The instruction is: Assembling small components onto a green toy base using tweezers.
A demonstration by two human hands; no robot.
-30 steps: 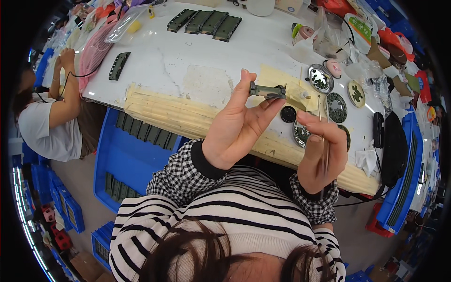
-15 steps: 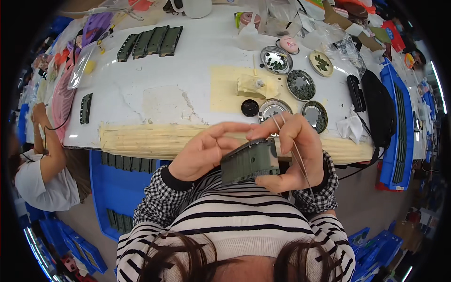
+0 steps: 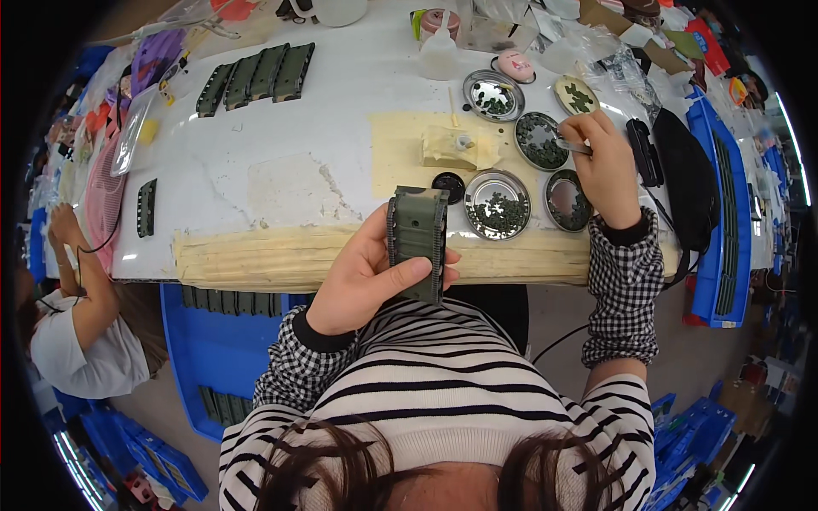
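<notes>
Grasped in curled fingers of the left hand (image 3: pixel 362 285), near the front edge of the worktop (image 3: pixel 256 128): green casing (image 3: pixel 416 230). Pinched in fingers of the right hand (image 3: pixel 605 166), over a dish (image 3: pixel 522 158) of green parts (image 3: pixel 535 134): tweezers (image 3: pixel 576 146). Possible: dropped casing through slackened grip; spilled parts through nudged dish.

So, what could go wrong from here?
The left hand holds the dark green part by the table's tan edge; a loose grip might let it fall. The right hand holds tweezers at a round dish of small green pieces; a knock might scatter them.
</notes>
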